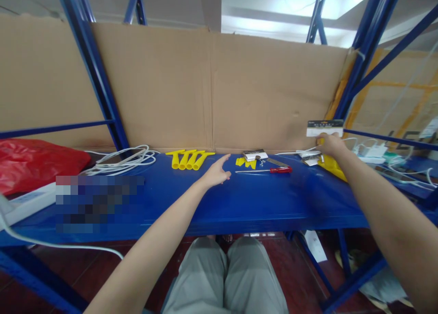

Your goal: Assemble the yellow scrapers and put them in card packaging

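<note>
My right hand (331, 145) is closed on a packaging card (324, 132) with a black printed top and a white lower part. Just below it lie a yellow plastic piece (332, 167) and some smaller white-and-black packaging (310, 158), partly hidden by my hand and forearm. My left hand (218, 171) hovers over the blue surface with its fingers stretched out, holding nothing. To its left stand several yellow T-shaped tubes (189, 159) in a row. To its right are small yellow pieces (247, 162), another black-and-white card (255, 155), tiny metal parts (263, 162) and a red-handled screwdriver (280, 170).
A blue metal shelf (219, 209) bears everything, with a cardboard wall (164, 86) behind it. On the left are a red plastic bag (37, 163), a coiled white cable (137, 159) and a white power strip (32, 204). White chargers (374, 150) and cables sit far right.
</note>
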Demonstrator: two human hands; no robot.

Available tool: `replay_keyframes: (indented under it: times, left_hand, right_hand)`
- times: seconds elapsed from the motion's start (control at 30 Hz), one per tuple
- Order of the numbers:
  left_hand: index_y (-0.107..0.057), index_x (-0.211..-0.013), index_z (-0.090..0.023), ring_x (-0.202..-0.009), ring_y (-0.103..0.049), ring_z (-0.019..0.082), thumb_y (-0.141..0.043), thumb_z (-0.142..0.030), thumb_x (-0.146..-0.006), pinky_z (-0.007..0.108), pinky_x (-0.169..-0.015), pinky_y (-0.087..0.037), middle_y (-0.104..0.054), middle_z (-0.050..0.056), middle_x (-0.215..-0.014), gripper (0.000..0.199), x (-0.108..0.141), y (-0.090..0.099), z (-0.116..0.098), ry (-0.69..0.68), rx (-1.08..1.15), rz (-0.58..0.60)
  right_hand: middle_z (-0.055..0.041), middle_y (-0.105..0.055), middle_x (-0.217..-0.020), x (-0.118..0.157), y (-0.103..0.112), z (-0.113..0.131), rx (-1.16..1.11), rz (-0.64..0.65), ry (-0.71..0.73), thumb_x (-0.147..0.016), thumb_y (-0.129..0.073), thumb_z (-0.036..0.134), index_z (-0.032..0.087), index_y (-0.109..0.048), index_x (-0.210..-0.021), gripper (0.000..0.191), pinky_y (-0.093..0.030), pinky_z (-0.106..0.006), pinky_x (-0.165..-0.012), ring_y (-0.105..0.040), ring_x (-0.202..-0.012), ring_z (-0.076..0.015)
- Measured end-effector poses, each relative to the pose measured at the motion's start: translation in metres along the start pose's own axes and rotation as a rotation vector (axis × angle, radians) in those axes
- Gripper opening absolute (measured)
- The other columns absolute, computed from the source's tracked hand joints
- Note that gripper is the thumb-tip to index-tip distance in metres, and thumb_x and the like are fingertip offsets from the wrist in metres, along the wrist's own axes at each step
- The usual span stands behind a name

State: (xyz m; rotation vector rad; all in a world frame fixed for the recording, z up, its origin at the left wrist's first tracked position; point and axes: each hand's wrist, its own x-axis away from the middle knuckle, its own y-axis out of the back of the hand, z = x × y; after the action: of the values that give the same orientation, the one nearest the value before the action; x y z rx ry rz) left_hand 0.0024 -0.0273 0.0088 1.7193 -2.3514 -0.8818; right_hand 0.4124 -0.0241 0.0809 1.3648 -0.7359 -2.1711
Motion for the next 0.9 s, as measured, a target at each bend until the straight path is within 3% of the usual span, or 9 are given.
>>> replay_keyframes:
  times: [0.03, 0.1, 0.23, 0.33, 0.5, 0.67, 0.9]
  left_hand:
    - [-0.033, -0.149, -0.023, -0.055, -0.059, 0.004, -0.054, -0.002, -0.072, 0.014, -0.038, -0.039, -0.045, 0.017, -0.147, 0.082, 0.0, 0.0, 0.001, 0.002, -0.018, 0.006]
    - [-0.031, -0.151, -0.02, -0.056, -0.06, 0.006, -0.053, -0.003, -0.074, 0.014, -0.041, -0.04, -0.056, 0.018, -0.135, 0.082, -0.001, 0.0, 0.002, 0.001, -0.054, 0.027]
    - [-0.024, -0.153, -0.016, -0.058, -0.061, 0.01, -0.053, -0.007, -0.077, 0.017, -0.045, -0.044, -0.069, 0.014, -0.106, 0.082, -0.002, 0.002, 0.006, -0.002, -0.105, 0.079]
    - [-0.021, -0.154, -0.015, -0.057, -0.06, 0.011, -0.053, -0.009, -0.077, 0.019, -0.047, -0.046, -0.071, 0.011, -0.094, 0.083, -0.003, 0.003, 0.007, 0.006, -0.129, 0.107]
    - [-0.022, -0.153, -0.014, -0.053, -0.056, 0.01, -0.052, -0.009, -0.078, 0.019, -0.047, -0.045, -0.07, 0.008, -0.084, 0.081, -0.001, 0.004, 0.004, 0.018, -0.157, 0.109]
    - [-0.024, -0.153, -0.014, -0.052, -0.056, 0.009, -0.052, -0.009, -0.078, 0.018, -0.047, -0.045, -0.07, 0.008, -0.085, 0.08, 0.001, 0.005, 0.0, 0.037, -0.183, 0.109]
    - [-0.028, -0.152, -0.014, -0.058, -0.061, 0.011, -0.052, -0.01, -0.077, 0.021, -0.051, -0.049, -0.071, 0.011, -0.097, 0.078, 0.0, 0.004, 0.002, 0.026, -0.221, 0.101]
  right_hand:
    - [-0.0201, -0.063, -0.1, 0.005, 0.001, -0.01, 0.139, 0.144, -0.084, -0.07, -0.073, 0.009, 0.013, -0.071, -0.095, 0.026, -0.045, -0.045, -0.088, -0.059, -0.105, -0.032]
    - [-0.0221, -0.062, -0.106, 0.017, -0.001, -0.023, 0.284, 0.345, -0.102, -0.079, -0.066, 0.015, 0.009, -0.066, -0.116, 0.038, -0.046, -0.043, -0.092, -0.053, -0.117, -0.0362]
    - [-0.025, -0.061, -0.111, 0.032, -0.016, -0.033, 0.375, 0.482, -0.111, -0.082, -0.06, 0.015, 0.007, -0.062, -0.124, 0.043, -0.048, -0.042, -0.089, -0.058, -0.112, -0.0374]
    - [-0.0233, -0.061, -0.115, 0.036, -0.03, -0.035, 0.401, 0.502, -0.12, -0.077, -0.061, 0.013, 0.014, -0.064, -0.122, 0.045, -0.052, -0.043, -0.081, -0.064, -0.099, -0.0354]
    - [-0.0239, -0.056, -0.128, 0.039, -0.04, -0.032, 0.498, 0.54, -0.053, -0.082, -0.047, 0.007, 0.013, -0.063, -0.122, 0.044, -0.05, -0.045, -0.085, -0.061, -0.11, -0.034]
    - [-0.0226, -0.058, -0.127, 0.044, -0.037, -0.027, 0.598, 0.507, -0.01, -0.088, -0.036, 0.004, 0.013, -0.065, -0.116, 0.042, -0.042, -0.054, -0.094, -0.055, -0.12, -0.0341]
    - [-0.0226, -0.061, -0.122, 0.048, -0.036, -0.039, 0.6, 0.405, 0.005, -0.083, -0.044, 0.004, 0.012, -0.068, -0.101, 0.031, -0.039, -0.059, -0.094, -0.053, -0.12, -0.0366]
